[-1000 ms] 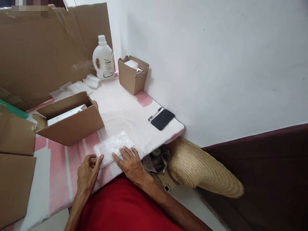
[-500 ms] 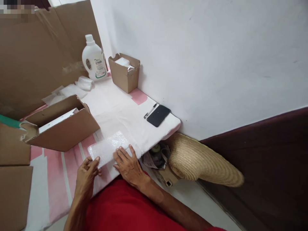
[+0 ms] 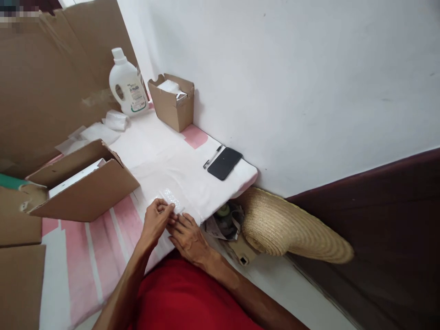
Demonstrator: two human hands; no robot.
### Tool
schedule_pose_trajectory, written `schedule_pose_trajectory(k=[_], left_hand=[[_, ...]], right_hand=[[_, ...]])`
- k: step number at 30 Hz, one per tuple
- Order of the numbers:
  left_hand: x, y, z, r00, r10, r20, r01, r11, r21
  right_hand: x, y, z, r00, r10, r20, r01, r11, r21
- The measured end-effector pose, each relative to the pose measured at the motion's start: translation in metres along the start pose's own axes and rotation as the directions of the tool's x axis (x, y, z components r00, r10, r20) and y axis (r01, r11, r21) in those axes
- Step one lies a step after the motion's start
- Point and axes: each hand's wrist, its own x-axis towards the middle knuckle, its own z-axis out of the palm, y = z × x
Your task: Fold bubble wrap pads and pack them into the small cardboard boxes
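Observation:
A small piece of bubble wrap lies near the table's front edge, partly hidden by my hands. My left hand pinches the left edge of the wrap, folded over toward the right. Beside it, my right hand rests with fingers stretched out on the wrap's near right side. Whether anything lies inside the wrap is hidden. Left of my hands stands an open cardboard box with a white flat item in it.
Against the wall are a smaller cardboard box, a white jug, a black phone-like slab and a pen. Clear plastic bags lie at the back left. A straw hat is beyond the table's right edge.
My left hand has moved right, bringing the left part of the bubble wrap over, so less of it shows. My right hand has stayed nearly in place.

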Motion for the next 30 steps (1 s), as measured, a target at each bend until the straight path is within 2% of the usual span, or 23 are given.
schedule_pose_trajectory(k=[5, 8, 10, 13, 17, 21, 23, 25, 27, 30], left_hand=[[0.004, 0.001, 0.001, 0.999, -0.033, 0.029, 0.032, 0.999, 0.027], [0.001, 0.002, 0.0, 0.996, -0.051, 0.067, 0.05, 0.999, 0.009], [-0.001, 0.0, -0.002, 0.995, -0.044, 0.089, 0.046, 0.999, -0.013], [-0.001, -0.007, -0.004, 0.994, 0.0, 0.112, 0.006, 0.998, -0.056], [-0.003, -0.013, -0.009, 0.994, 0.062, 0.089, -0.055, 0.996, -0.076], [-0.005, -0.008, -0.017, 0.988, 0.155, -0.011, -0.156, 0.987, -0.029], [-0.002, -0.007, -0.023, 0.941, 0.337, 0.011, -0.335, 0.928, 0.166], [0.005, -0.013, -0.028, 0.844, 0.505, 0.18, -0.531, 0.746, 0.402], [0.015, -0.024, -0.033, 0.767, 0.534, 0.354, -0.638, 0.578, 0.509], [0.028, -0.044, -0.04, 0.745, 0.487, 0.456, -0.666, 0.498, 0.555]], right_hand=[[0.001, 0.008, -0.006, 0.996, -0.082, -0.042, 0.083, 0.997, 0.012], [-0.001, 0.007, -0.018, 0.986, -0.125, -0.113, 0.129, 0.991, 0.032], [-0.001, 0.002, -0.028, 0.976, -0.104, -0.189, 0.116, 0.992, 0.052], [0.003, -0.007, -0.034, 0.966, -0.008, -0.259, 0.032, 0.996, 0.089], [0.012, -0.004, -0.018, 0.972, 0.107, -0.209, -0.115, 0.993, -0.024], [0.011, 0.01, -0.001, 0.988, 0.109, -0.111, -0.123, 0.984, -0.132], [0.009, 0.014, 0.0, 0.992, 0.091, -0.088, -0.103, 0.985, -0.138], [0.007, 0.017, -0.002, 0.994, 0.067, -0.081, -0.079, 0.986, -0.145], [0.006, 0.017, -0.003, 0.996, 0.046, -0.079, -0.058, 0.986, -0.154], [0.003, 0.017, -0.003, 0.997, 0.015, -0.081, -0.029, 0.985, -0.17]])
